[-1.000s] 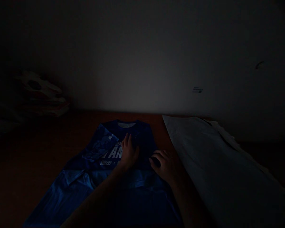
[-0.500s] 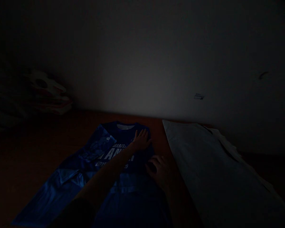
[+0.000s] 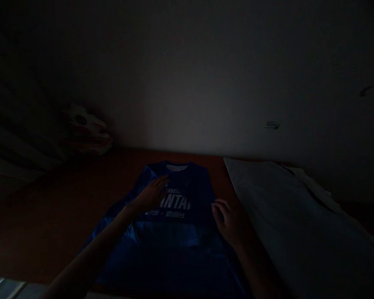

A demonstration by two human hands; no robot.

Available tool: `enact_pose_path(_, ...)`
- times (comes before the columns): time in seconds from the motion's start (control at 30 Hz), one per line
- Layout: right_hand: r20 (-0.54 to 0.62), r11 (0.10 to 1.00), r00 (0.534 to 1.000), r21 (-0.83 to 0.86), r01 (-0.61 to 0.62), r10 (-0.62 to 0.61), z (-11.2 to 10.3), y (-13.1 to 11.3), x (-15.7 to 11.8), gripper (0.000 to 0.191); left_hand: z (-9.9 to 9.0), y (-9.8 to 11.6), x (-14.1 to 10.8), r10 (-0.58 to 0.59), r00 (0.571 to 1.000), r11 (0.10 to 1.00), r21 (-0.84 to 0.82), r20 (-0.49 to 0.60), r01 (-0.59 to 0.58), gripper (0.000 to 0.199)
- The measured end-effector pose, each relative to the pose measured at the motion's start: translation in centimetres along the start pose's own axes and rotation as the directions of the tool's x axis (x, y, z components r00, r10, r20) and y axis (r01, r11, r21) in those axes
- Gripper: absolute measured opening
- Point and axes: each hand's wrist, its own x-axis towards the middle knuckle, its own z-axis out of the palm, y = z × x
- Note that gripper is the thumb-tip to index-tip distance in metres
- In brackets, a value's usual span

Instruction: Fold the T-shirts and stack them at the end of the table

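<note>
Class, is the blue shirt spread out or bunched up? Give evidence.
Mostly spread out: the blue shirt lies fairly flat, its collar and white lettering showing.

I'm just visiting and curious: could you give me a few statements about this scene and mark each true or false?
1. The shirt is blue. True.
2. The left hand blocks the view of part of the pale lettering. True.
3. Nothing lies to the right of the shirt. False: a grey sheet lies there.
4. The shirt's neckline points toward the person. False: it points toward the wall.
5. The right hand is by the shirt's right edge. True.
</note>
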Motion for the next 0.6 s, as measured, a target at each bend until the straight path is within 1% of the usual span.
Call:
enact_pose_path(0.07,-0.019,1.000,0.999,0.008,-0.025,0.025,1.1,0.0,0.5,0.031,-4.0,-1.6,-2.6,-0.050,0.998,0.975,0.215,-0.046,0.058,0.042)
enact_pose_path(0.1,-0.028,0.999,0.999,0.004,-0.044,0.044,2.0,-0.2,0.9,0.034,-5.5,-2.4,-3.7,-0.077,0.996,0.946,0.311,-0.051,0.089,0.043)
enact_pose_path(0.13,-0.029,0.998,0.998,-0.005,-0.059,0.059,2.9,-0.5,1.2,0.039,-6.6,-3.3,-4.6,-0.102,0.994,0.912,0.394,-0.043,0.111,0.046)
enact_pose_path(0.2,0.020,0.998,0.998,-0.033,-0.053,0.054,4.8,-1.1,1.6,0.048,-7.7,-4.6,-5.9,-0.124,0.992,0.861,0.495,-0.017,0.116,0.053)
enact_pose_path(0.27,0.126,0.998,0.992,-0.069,-0.001,0.010,6.0,-1.5,1.7,0.055,-7.6,-5.4,-6.5,-0.093,0.996,0.843,0.533,0.007,0.075,0.056)
enact_pose_path(0.33,0.215,0.993,0.977,-0.111,0.037,-0.013,6.3,-1.1,1.5,0.060,-6.6,-5.7,-6.5,-0.045,0.999,0.850,0.525,0.009,0.033,0.053)
enact_pose_path(0.37,0.236,0.990,0.972,-0.134,0.037,-0.005,6.1,-0.5,1.3,0.061,-5.9,-5.6,-6.4,-0.036,0.999,0.863,0.504,0.006,0.028,0.052)
enact_pose_path(0.43,0.249,0.984,0.968,-0.175,0.017,0.027,5.5,1.0,1.0,0.063,-4.3,-5.3,-5.7,-0.041,0.999,0.910,0.413,-0.016,0.044,0.050)
enact_pose_path(0.5,0.253,0.979,0.966,-0.202,-0.002,0.054,4.6,2.7,0.7,0.065,-2.7,-4.8,-4.9,-0.057,0.998,0.959,0.276,-0.041,0.066,0.050)
enact_pose_path(0.57,0.268,0.980,0.962,-0.197,-0.006,0.060,3.5,4.0,0.5,0.065,-1.5,-4.1,-4.1,-0.067,0.996,0.984,0.161,-0.066,0.077,0.050)
enact_pose_path(0.6,0.275,0.983,0.960,-0.182,-0.003,0.054,2.9,4.3,0.5,0.065,-1.1,-3.6,-3.8,-0.069,0.995,0.988,0.133,-0.073,0.078,0.050)
